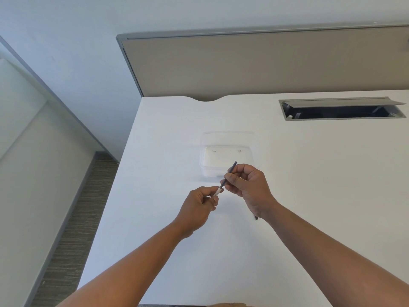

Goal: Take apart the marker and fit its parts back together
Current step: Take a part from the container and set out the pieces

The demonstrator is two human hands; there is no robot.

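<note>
I hold a thin marker over the white table [168,134]. My left hand [199,208] pinches its white barrel [217,192] at the lower end. My right hand [247,187] grips the dark slim part [232,168], which sticks up and to the right past my fingers. The two parts meet in a straight line between my hands; whether they are joined there is hidden by my fingers. A small dark piece [256,217] lies on the table just under my right wrist, mostly hidden.
A clear plastic container [225,160] with its lid folded back stands right behind my hands. A cable slot with a grey flap [340,108] is set in the table at the back right. A beige partition [254,65] rises behind; the table's left edge drops to the floor.
</note>
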